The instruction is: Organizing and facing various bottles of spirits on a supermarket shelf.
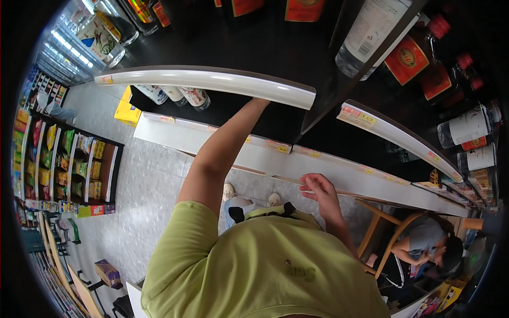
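My left forearm reaches forward between two black shelves, under the white front strip (206, 81) of the upper one. That strip and shelf hide my left hand. Several bottles with white printed labels (193, 97) stand on the lower shelf (230, 119), left of the forearm. My right hand (318, 187) is raised near the lower shelf's white price rail (304, 153), its fingers loosely bent and apart, holding nothing.
Clear bottles (104, 43) and red-labelled bottles (407, 59) stand on the upper shelves, beside a dark upright divider (338, 95). A person sits on a wooden chair (375, 238) at right. Snack racks (71, 167) and a yellow box (128, 109) are at left.
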### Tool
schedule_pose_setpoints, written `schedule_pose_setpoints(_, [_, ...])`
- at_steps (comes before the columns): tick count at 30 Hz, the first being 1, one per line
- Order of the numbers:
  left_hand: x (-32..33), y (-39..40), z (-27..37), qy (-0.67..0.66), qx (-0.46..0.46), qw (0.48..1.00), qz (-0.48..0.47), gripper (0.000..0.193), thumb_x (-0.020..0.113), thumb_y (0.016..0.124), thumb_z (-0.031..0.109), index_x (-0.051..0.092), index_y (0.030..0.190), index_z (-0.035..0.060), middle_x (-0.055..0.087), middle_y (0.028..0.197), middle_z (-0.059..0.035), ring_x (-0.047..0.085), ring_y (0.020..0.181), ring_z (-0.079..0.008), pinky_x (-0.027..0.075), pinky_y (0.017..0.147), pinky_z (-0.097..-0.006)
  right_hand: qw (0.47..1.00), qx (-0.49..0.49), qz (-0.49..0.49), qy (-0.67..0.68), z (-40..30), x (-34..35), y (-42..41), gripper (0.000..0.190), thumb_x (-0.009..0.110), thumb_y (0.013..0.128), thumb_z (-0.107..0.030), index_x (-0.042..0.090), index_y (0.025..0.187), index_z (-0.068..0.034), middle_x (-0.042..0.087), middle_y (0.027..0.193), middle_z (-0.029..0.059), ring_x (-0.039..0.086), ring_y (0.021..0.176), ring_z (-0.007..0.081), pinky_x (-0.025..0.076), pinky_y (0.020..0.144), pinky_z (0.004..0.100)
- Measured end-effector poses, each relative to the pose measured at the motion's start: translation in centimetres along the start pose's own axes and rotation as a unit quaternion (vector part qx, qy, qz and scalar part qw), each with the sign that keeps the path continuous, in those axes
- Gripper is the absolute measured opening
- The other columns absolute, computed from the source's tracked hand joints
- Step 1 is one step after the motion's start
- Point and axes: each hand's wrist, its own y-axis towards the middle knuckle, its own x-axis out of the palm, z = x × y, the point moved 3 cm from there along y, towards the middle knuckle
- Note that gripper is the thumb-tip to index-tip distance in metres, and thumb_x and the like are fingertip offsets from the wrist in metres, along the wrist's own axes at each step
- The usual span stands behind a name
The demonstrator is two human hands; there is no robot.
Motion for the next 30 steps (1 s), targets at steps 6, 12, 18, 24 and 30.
schedule_pose_setpoints(6, [0.3,-0.1,0.3,0.082,0.066,0.994,-0.022,0.043,0.075,0.084,0.012,0.057,0.121,0.0002,0.062,0.116,-0.0160,0.060,0.110,-0.0281,0.047,0.097,-0.0398,1.000,0.006,0.015,0.003,0.4,-0.8,0.1,0.028,0.058,0.101,-0.029,0.062,0.116,-0.006,0.066,0.112,0.0067,0.065,0.098,0.0176,0.053,0.086,0.0313])
schedule_pose_setpoints(12, [0.5,0.2,0.6,0.160,0.108,0.981,-0.027,0.044,0.076,0.084,0.012,0.056,0.122,0.0000,0.061,0.117,-0.0167,0.060,0.110,-0.0286,0.047,0.097,-0.0399,1.000,-0.006,0.030,-0.001,-0.4,-1.5,0.3,0.026,0.058,0.100,-0.028,0.062,0.113,-0.006,0.066,0.111,0.0061,0.065,0.097,0.0165,0.053,0.085,0.0305])
schedule_pose_setpoints(18, [1.5,-0.5,0.9,0.246,0.144,0.958,-0.013,0.045,0.076,0.083,0.013,0.056,0.122,-0.0003,0.061,0.118,-0.0174,0.060,0.111,-0.0292,0.047,0.097,-0.0401,0.992,-0.065,0.110,-0.009,-2.1,-4.6,3.5,0.031,0.066,0.096,-0.028,0.062,0.116,-0.005,0.066,0.111,0.0050,0.063,0.098,0.0139,0.051,0.082,0.0282])
schedule_pose_setpoints(24, [0.9,-1.8,1.9,0.336,0.189,0.923,0.002,0.047,0.077,0.083,0.014,0.056,0.122,-0.0005,0.060,0.118,-0.0182,0.059,0.111,-0.0298,0.047,0.097,-0.0402,0.931,-0.240,0.253,-0.105,-4.5,-8.3,13.3,0.056,0.077,0.087,-0.027,0.053,0.132,-0.003,0.060,0.127,0.0074,0.056,0.116,0.0188,0.044,0.098,0.0312])
schedule_pose_setpoints(30, [-2.7,-10.3,6.8,0.166,0.105,0.977,0.078,0.052,0.079,0.081,0.016,0.055,0.124,-0.0009,0.058,0.121,-0.0209,0.059,0.113,-0.0326,0.046,0.097,-0.0400,0.911,-0.295,0.258,-0.128,-8.0,-5.6,20.2,0.052,0.083,0.081,-0.028,0.062,0.123,-0.005,0.064,0.123,0.0098,0.060,0.115,0.0204,0.042,0.102,0.0325])
